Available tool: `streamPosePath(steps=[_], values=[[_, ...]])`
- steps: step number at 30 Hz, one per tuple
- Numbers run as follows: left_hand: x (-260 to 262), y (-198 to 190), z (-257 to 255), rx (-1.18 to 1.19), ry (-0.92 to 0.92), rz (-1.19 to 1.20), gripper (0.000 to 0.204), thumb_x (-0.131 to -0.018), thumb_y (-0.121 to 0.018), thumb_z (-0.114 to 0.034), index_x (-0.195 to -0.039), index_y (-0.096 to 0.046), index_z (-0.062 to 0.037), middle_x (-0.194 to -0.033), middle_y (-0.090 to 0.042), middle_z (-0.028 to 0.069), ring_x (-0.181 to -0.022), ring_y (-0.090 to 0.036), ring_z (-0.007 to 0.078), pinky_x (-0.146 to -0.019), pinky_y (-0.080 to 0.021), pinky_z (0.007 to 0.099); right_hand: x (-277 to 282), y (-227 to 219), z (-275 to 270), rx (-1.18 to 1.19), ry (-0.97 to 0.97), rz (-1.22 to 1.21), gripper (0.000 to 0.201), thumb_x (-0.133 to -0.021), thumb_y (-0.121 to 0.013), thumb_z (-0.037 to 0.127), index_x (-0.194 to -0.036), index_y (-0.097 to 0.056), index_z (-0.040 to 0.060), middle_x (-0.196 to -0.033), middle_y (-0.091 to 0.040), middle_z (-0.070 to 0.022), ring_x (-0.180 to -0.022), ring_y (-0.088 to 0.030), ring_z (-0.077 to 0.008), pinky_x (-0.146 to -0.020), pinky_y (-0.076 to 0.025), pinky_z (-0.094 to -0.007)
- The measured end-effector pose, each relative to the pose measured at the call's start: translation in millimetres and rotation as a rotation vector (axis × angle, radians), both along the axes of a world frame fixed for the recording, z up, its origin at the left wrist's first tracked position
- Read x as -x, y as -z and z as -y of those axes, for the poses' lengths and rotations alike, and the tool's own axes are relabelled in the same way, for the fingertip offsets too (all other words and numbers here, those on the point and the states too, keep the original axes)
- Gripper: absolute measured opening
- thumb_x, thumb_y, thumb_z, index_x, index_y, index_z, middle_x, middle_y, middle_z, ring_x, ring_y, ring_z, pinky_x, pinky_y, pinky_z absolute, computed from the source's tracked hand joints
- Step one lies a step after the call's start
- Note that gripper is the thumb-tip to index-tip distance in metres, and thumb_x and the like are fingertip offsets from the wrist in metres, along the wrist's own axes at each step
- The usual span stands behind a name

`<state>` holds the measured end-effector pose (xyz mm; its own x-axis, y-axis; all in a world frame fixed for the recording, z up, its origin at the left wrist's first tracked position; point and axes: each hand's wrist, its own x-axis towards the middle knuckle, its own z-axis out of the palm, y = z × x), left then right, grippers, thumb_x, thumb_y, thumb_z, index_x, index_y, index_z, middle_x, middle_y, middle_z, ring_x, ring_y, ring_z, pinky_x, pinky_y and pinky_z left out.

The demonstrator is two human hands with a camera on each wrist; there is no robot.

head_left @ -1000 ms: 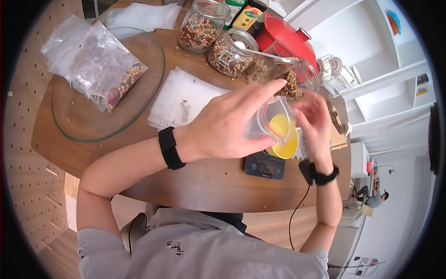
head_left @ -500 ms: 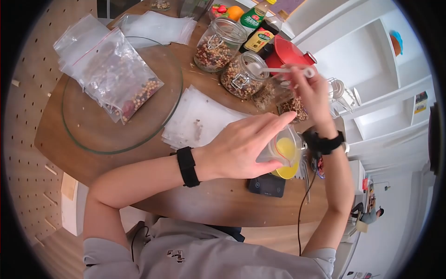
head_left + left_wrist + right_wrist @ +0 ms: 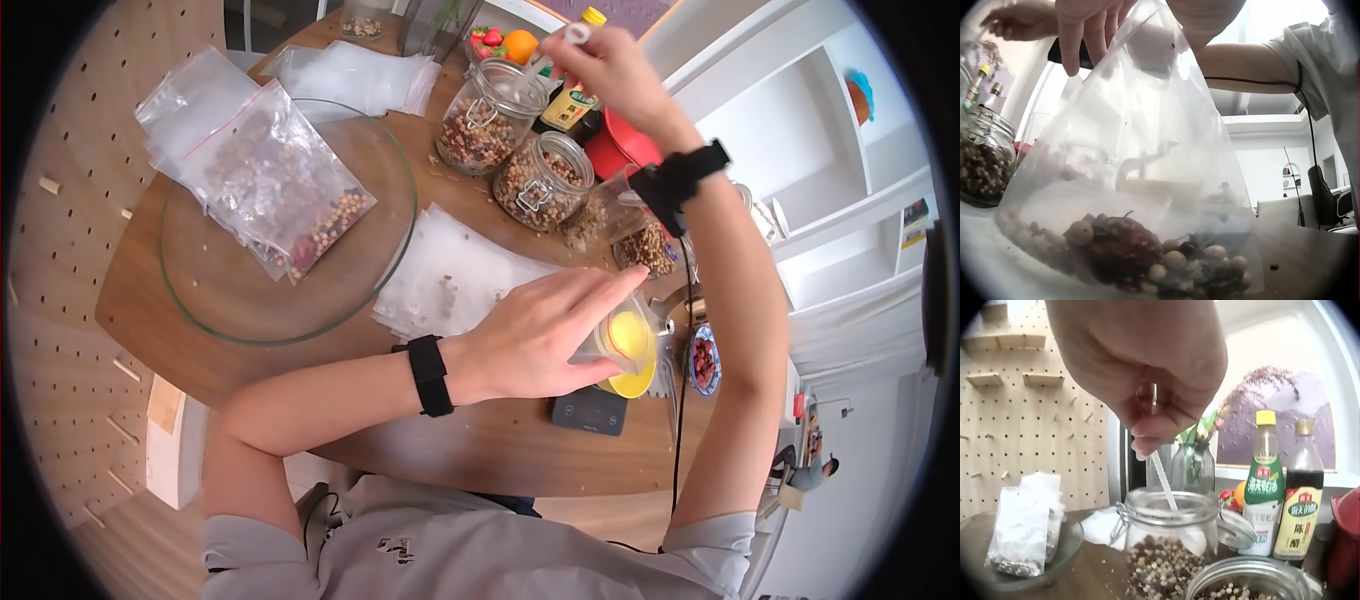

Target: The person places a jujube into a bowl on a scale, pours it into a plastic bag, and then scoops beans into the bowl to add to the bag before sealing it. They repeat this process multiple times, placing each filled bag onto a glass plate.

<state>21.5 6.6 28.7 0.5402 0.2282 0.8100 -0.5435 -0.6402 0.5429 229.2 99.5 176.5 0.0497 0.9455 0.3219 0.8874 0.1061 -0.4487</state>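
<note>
My left hand (image 3: pixel 525 340) holds a clear zip bag (image 3: pixel 1129 150) by its top, thumb and fingers around the mouth. At the bottom of the bag lie a dark red dried chili (image 3: pixel 1119 247) and several pale and dark beans. A yellow dish (image 3: pixel 637 375) shows by the bag's mouth, over a black kitchen scale (image 3: pixel 588 412). My right hand (image 3: pixel 620 80) is raised over the far glass jar (image 3: pixel 480 135), pinching a white spoon (image 3: pixel 1164 480) by its handle. The spoon slants down into this jar of mixed beans, its bowl partly hidden by glass.
A second open bean jar (image 3: pixel 543 185) stands close by, with sauce bottles (image 3: pixel 1264 487) and a red pot (image 3: pixel 615 150) behind. Flat bags (image 3: pixel 450 265) lie mid-table. Filled bags (image 3: pixel 270 175) rest on a glass tray (image 3: pixel 290 335) at left. A patterned bowl (image 3: pixel 704 360) sits right.
My right hand has moved from near the bag, picked up the white spoon by the nearer jar and carried it to the far jar. My left hand stays with the bag.
</note>
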Motion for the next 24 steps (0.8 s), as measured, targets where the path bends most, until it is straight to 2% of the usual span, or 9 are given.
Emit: streamPosePath(steps=[2,3,7,10,11,14,17,24], values=[[0.6,-2.9,-2.0,0.007,-0.007,0.006,0.089,-0.076,-0.086,-0.017,-0.151,-0.041,0.0001,-0.122,-0.064,0.0161,-0.107,-0.067,0.0315,-0.091,-0.056,0.0404,-18.4,32.1,-23.5,0.097,0.109,-0.060,0.027,-0.097,-0.067,0.025,-0.095,-0.073,-0.0010,-0.076,-0.072,-0.0039,-0.064,-0.066,-0.0098,-0.060,-0.051,-0.0245],[1.0,-4.2,-1.5,0.010,-0.003,0.013,0.089,-0.076,-0.086,-0.017,-0.151,-0.041,0.0001,-0.122,-0.063,0.0162,-0.107,-0.067,0.0315,-0.091,-0.056,0.0404,-17.5,34.6,-25.7,0.148,0.166,-0.142,0.026,-0.100,-0.064,0.022,-0.096,-0.074,-0.0021,-0.078,-0.069,-0.0045,-0.067,-0.063,-0.0087,-0.059,-0.051,-0.0248],[2.0,-4.8,0.6,0.022,0.012,0.014,0.090,-0.077,-0.087,-0.018,-0.152,-0.040,0.0002,-0.122,-0.063,0.0164,-0.107,-0.067,0.0317,-0.091,-0.056,0.0402,-20.8,32.1,-11.5,0.042,0.366,-0.439,0.025,-0.098,-0.062,0.019,-0.096,-0.073,-0.0029,-0.078,-0.070,-0.0057,-0.065,-0.062,-0.0103,-0.060,-0.050,-0.0251],[2.8,-5.0,1.4,0.020,0.016,0.001,0.090,-0.077,-0.086,-0.018,-0.152,-0.040,0.0004,-0.122,-0.063,0.0163,-0.107,-0.066,0.0319,-0.091,-0.055,0.0401,-30.6,24.7,7.2,0.001,0.377,-0.542,0.025,-0.099,-0.059,0.019,-0.098,-0.073,-0.0020,-0.079,-0.070,-0.0056,-0.068,-0.063,-0.0105,-0.063,-0.050,-0.0241],[3.1,-5.5,1.7,0.016,0.017,-0.002,0.090,-0.077,-0.086,-0.018,-0.152,-0.040,0.0004,-0.121,-0.063,0.0162,-0.108,-0.066,0.0320,-0.092,-0.055,0.0401,-35.5,23.2,12.1,0.023,0.379,-0.590,0.025,-0.101,-0.056,0.017,-0.104,-0.072,-0.0024,-0.083,-0.071,-0.0063,-0.071,-0.063,-0.0109,-0.066,-0.050,-0.0235],[2.5,-4.7,2.8,0.006,0.012,0.010,0.090,-0.077,-0.086,-0.018,-0.152,-0.040,0.0005,-0.121,-0.064,0.0161,-0.108,-0.066,0.0320,-0.092,-0.055,0.0401,-39.6,24.5,24.9,-0.062,0.340,-0.780,0.021,-0.098,-0.059,0.012,-0.102,-0.068,-0.0061,-0.086,-0.074,-0.0135,-0.073,-0.069,-0.0156,-0.066,-0.056,-0.0269],[3.0,-4.7,3.3,-0.008,0.017,-0.009,0.090,-0.077,-0.086,-0.018,-0.152,-0.040,0.0006,-0.120,-0.064,0.0162,-0.107,-0.066,0.0318,-0.092,-0.055,0.0400,-45.7,28.7,35.0,-0.128,0.302,-0.909,0.024,-0.100,-0.057,0.011,-0.109,-0.065,-0.0095,-0.093,-0.074,-0.0171,-0.081,-0.072,-0.0189,-0.072,-0.059,-0.0283],[5.1,-7.5,5.2,-0.025,0.033,-0.082,0.089,-0.078,-0.087,-0.020,-0.151,-0.040,0.0009,-0.124,-0.064,0.0174,-0.111,-0.068,0.0319,-0.093,-0.056,0.0396,-43.1,21.2,79.2,-0.346,0.321,-1.031,0.028,-0.104,-0.055,0.012,-0.116,-0.061,-0.0120,-0.105,-0.073,-0.0211,-0.093,-0.074,-0.0243,-0.088,-0.061,-0.0309]])
